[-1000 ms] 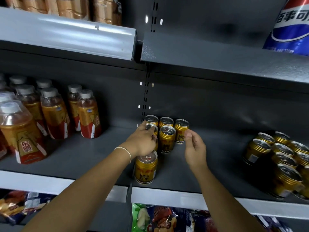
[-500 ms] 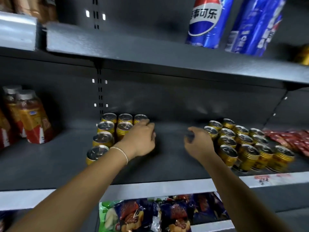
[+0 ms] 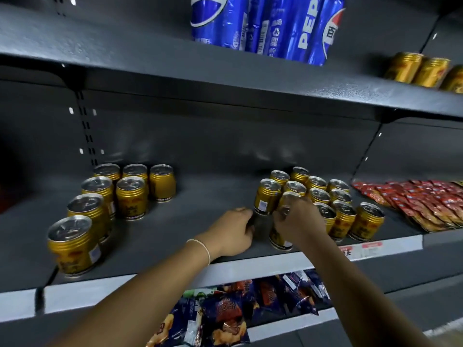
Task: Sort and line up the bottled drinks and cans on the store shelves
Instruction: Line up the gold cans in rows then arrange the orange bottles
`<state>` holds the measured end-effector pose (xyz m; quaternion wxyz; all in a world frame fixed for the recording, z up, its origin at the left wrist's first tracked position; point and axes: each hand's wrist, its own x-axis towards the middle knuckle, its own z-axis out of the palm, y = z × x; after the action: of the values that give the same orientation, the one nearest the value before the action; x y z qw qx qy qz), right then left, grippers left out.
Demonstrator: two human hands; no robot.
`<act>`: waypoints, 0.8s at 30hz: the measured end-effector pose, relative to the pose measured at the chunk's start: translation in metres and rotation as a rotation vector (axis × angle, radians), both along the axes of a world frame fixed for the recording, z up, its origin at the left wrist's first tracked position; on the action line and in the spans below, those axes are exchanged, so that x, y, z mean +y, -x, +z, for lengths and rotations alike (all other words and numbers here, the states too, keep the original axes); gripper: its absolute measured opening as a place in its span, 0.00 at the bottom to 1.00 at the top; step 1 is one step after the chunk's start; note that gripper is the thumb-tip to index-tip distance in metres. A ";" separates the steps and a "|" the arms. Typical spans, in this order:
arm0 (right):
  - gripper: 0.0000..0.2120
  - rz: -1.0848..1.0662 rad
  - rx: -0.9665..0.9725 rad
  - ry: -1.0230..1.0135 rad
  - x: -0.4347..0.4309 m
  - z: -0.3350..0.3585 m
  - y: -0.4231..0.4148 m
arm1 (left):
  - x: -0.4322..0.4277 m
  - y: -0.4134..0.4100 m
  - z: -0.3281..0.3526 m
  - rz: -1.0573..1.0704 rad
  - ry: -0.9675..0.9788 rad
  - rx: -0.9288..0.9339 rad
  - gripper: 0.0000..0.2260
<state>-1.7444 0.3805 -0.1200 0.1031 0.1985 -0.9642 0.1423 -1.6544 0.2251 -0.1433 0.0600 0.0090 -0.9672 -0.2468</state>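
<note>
1. While my right hand [image 3: 297, 221] grips one gold can [image 3: 278, 237] near the front edge of the shelf [image 3: 175, 221], the cluster of cans [image 3: 342, 214] stands just behind it.
2. My left hand [image 3: 231, 232] rests on the shelf beside, fingers loosely curled, holding nothing.

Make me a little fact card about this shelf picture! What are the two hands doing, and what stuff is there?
right hand: grips a gold can at the front of the right-side bunch
left hand: low over the shelf, holding nothing
left can group: seven gold cans, upright
above: blue cans
far right: red packets
</note>
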 end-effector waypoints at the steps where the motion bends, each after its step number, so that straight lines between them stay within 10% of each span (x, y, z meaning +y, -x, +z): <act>1: 0.14 0.020 0.010 0.029 0.002 -0.001 0.002 | 0.004 0.001 -0.001 -0.008 -0.014 0.000 0.16; 8: 0.18 0.260 -0.010 0.327 0.009 0.001 0.001 | 0.009 -0.001 -0.008 0.003 -0.258 0.000 0.26; 14: 0.25 0.453 -0.430 0.682 -0.017 0.011 -0.007 | -0.017 -0.016 -0.007 0.060 -0.677 -0.083 0.41; 24: 0.33 0.458 -0.753 0.977 -0.092 0.005 -0.030 | -0.073 -0.059 0.009 0.187 -0.840 0.085 0.49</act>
<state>-1.7145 0.2884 -0.1154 -0.1958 0.2656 -0.6923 0.6418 -1.5956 0.1517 -0.1343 0.1128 0.1100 -0.7746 -0.6125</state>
